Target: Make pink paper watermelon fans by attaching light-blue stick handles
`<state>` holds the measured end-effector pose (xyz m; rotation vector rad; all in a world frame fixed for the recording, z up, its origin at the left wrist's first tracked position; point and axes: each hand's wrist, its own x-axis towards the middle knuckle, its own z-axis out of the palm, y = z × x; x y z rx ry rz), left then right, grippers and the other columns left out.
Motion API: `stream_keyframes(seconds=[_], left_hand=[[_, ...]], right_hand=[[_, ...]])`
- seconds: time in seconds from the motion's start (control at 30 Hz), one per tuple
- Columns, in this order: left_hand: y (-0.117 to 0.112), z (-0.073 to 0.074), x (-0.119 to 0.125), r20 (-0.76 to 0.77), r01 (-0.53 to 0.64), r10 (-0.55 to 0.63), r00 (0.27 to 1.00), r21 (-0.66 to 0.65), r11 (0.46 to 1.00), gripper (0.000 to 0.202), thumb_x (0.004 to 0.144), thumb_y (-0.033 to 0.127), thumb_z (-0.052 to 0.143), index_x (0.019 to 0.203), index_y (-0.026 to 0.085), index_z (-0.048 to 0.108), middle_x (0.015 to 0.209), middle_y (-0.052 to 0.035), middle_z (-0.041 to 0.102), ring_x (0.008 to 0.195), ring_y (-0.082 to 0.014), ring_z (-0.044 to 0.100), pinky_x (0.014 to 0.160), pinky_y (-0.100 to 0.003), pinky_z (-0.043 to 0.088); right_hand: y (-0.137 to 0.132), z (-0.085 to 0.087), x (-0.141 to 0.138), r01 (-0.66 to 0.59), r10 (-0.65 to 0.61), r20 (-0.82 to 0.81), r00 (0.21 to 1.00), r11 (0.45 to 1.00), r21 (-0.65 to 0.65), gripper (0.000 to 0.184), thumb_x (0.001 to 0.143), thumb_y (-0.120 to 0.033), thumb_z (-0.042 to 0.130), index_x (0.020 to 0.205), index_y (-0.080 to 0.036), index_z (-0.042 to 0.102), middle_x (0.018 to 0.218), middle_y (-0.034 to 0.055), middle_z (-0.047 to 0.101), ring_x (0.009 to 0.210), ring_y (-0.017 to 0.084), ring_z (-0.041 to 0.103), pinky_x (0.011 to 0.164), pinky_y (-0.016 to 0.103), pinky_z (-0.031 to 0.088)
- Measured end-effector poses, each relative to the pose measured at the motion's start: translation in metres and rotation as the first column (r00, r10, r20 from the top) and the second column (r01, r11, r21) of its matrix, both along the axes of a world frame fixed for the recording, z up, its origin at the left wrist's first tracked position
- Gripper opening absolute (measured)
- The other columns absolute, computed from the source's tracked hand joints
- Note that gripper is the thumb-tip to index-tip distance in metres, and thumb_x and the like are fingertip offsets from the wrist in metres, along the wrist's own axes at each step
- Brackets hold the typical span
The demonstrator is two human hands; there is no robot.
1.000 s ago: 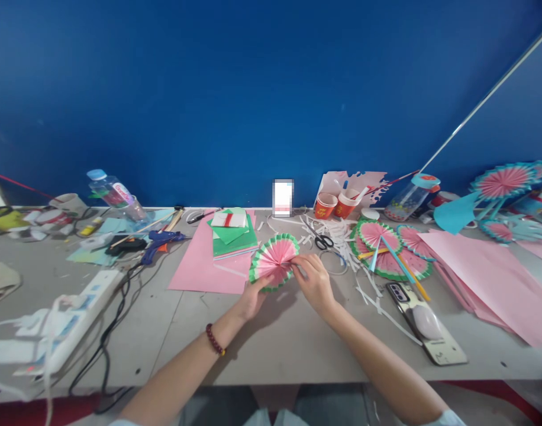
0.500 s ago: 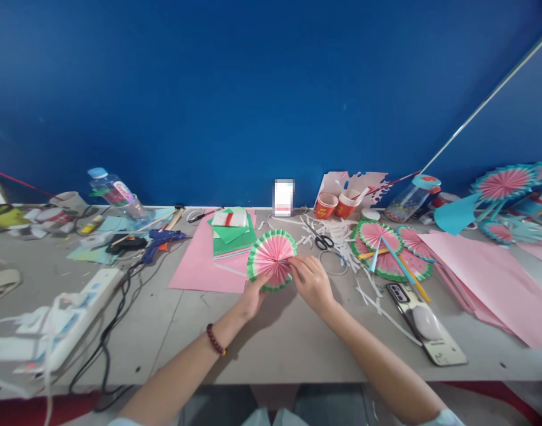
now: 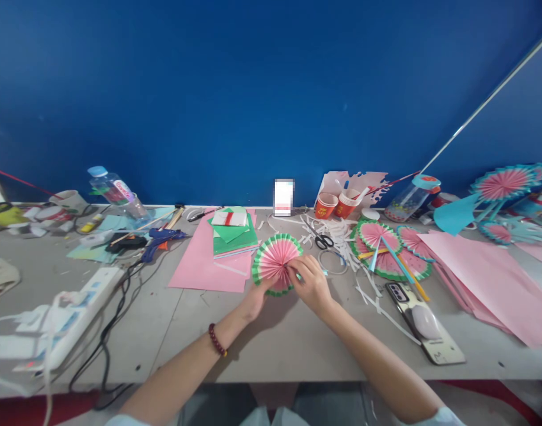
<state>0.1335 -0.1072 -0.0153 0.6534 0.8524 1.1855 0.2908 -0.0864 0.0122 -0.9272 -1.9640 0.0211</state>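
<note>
A round pleated paper fan (image 3: pixel 271 255), pink inside with a white ring and a green rim, is held above the table facing me. My left hand (image 3: pixel 255 300) grips its lower edge, thumb in front and the other fingers hidden behind the paper. With bent, closed fingers, my right hand (image 3: pixel 313 285) pinches at the pleats just right of the fan's centre. Whether a small piece is also between those fingertips I cannot make out. Behind the fan lie green paper sheets (image 3: pixel 231 244) on a pink sheet (image 3: pixel 193 266).
Black scissors (image 3: pixel 324 241) and white paper strips (image 3: pixel 342 234) lie behind my right hand. Finished watermelon fans (image 3: pixel 415 267), a phone (image 3: pixel 446 349) and pink paper (image 3: pixel 497 278) are at right. A glue gun (image 3: pixel 160 239), power strip (image 3: pixel 82 322) and cables occupy the left.
The fan and both hands have shifted slightly right and a little nearer to me. My right fingertips have curled in closer to the fan's centre.
</note>
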Motion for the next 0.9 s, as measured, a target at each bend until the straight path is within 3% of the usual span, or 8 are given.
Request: stream_keyframes(seconds=[0.27,0.43,0.73,0.9], left_hand=[[0.003,0.006,-0.002,-0.001,-0.128,0.128,0.992,0.035,0.991,0.046,0.063,0.033,0.077,0.104,0.017,0.064,0.107,-0.0068,0.068,0.107,-0.0266,0.058,0.093,-0.039,0.044],[0.004,0.010,-0.001,0.011,-0.098,0.097,0.995,0.027,0.995,0.041,0.063,0.035,0.076,0.098,0.015,0.065,0.105,-0.0085,0.068,0.107,-0.0281,0.058,0.095,-0.040,0.042],[0.003,-0.007,-0.004,-0.090,-0.069,0.078,0.993,0.101,0.993,0.044,0.065,0.031,0.075,0.106,0.018,0.065,0.107,-0.0073,0.068,0.107,-0.0256,0.058,0.099,-0.040,0.040],[0.004,0.002,-0.001,-0.064,-0.061,0.067,0.996,0.090,0.994,0.038,0.067,0.028,0.074,0.103,0.017,0.066,0.106,-0.0069,0.068,0.105,-0.0244,0.059,0.096,-0.039,0.042]], right_hand=[[0.000,-0.001,-0.002,0.020,-0.020,0.011,1.000,1.000,-0.007,0.015,0.085,-0.013,0.048,0.087,-0.020,0.060,0.079,0.0057,0.062,0.074,0.019,0.054,0.069,0.033,0.046],[0.000,-0.001,-0.002,0.005,-0.005,-0.029,1.000,1.000,-0.017,0.015,0.085,-0.013,0.049,0.090,-0.021,0.061,0.082,0.0054,0.063,0.074,0.018,0.055,0.069,0.033,0.046],[0.000,-0.001,-0.001,-0.022,0.021,-0.038,0.999,1.000,-0.008,0.016,0.085,-0.013,0.049,0.086,-0.021,0.062,0.079,0.0051,0.064,0.073,0.018,0.055,0.070,0.034,0.046],[0.001,-0.004,-0.002,-0.019,0.018,-0.025,1.000,0.999,-0.040,0.016,0.086,-0.014,0.050,0.092,-0.021,0.063,0.083,0.0055,0.065,0.078,0.019,0.056,0.073,0.034,0.047]])
